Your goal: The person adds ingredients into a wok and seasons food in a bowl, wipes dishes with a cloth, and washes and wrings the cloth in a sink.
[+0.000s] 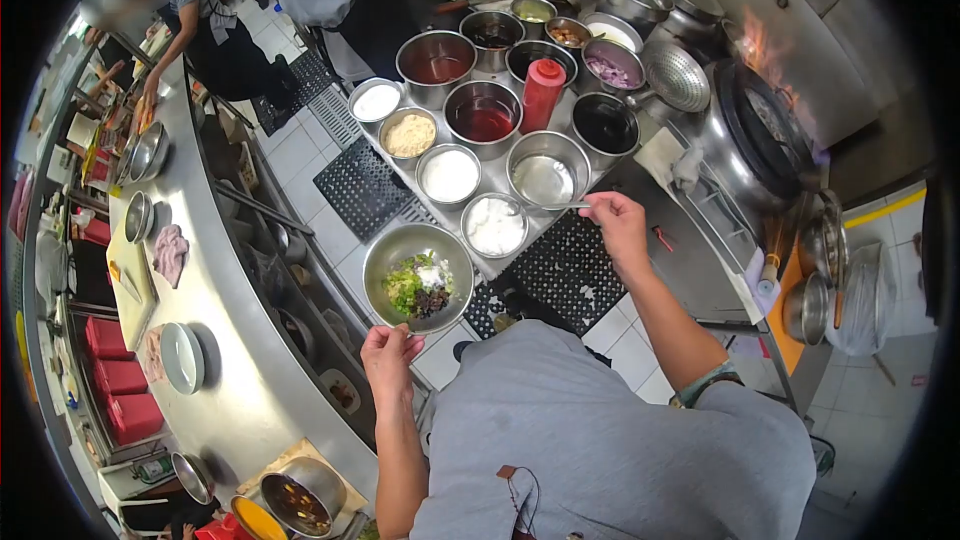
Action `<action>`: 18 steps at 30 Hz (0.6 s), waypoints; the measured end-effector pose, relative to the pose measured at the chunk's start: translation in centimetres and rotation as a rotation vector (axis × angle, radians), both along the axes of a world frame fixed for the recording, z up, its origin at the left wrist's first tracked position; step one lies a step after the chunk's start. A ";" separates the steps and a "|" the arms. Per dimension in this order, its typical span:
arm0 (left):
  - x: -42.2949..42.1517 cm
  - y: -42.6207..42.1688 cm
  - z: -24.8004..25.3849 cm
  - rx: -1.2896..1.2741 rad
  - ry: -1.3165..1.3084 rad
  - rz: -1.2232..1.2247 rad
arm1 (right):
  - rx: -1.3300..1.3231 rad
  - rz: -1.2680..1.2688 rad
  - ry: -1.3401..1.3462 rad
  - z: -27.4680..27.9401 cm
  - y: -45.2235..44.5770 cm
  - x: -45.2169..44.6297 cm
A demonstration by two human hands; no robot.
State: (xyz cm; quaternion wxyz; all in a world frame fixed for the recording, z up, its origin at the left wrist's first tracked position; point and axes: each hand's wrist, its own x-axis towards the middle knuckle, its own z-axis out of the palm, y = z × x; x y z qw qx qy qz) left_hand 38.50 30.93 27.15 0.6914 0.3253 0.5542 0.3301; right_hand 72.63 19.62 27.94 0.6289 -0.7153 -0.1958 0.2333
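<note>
Left hand (pixel 390 351) gripping steel bowl (pixel 418 240), right hand (pixel 617 223) pinching what seems a thin handle (pixel 576 206), far end hard to discern

Open from above at bowl of white powder (pixel 496 254), near corner of table (pixel 541 225); narrow between there and mixing bowl (pixel 393 248). Crossed along near right edge by thin handle (pixel 570 206) in right fingers (pixel 600 203). Obstructed mid-table by upright red bottle (pixel 543 95), toward far edge by close-set steel pots (pixel 437 96), at right corner by skimmer (pixel 677 77).

I see bright light, glare on the steel counter (pixel 240 340), fisheye-bent edges; far left seems soft.
</note>
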 end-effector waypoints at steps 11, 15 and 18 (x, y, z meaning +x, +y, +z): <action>2.8 0.2 0.6 0.040 -0.057 -0.081 | -0.115 0.199 -0.913 1.1 9.9 -2.3; 1.7 -0.8 0.7 0.067 -0.069 0.001 | -0.343 0.436 -0.807 -2.9 12.0 -2.2; 0.7 -1.8 0.9 0.075 -0.042 0.096 | -0.424 0.533 -0.783 -1.9 11.0 -0.8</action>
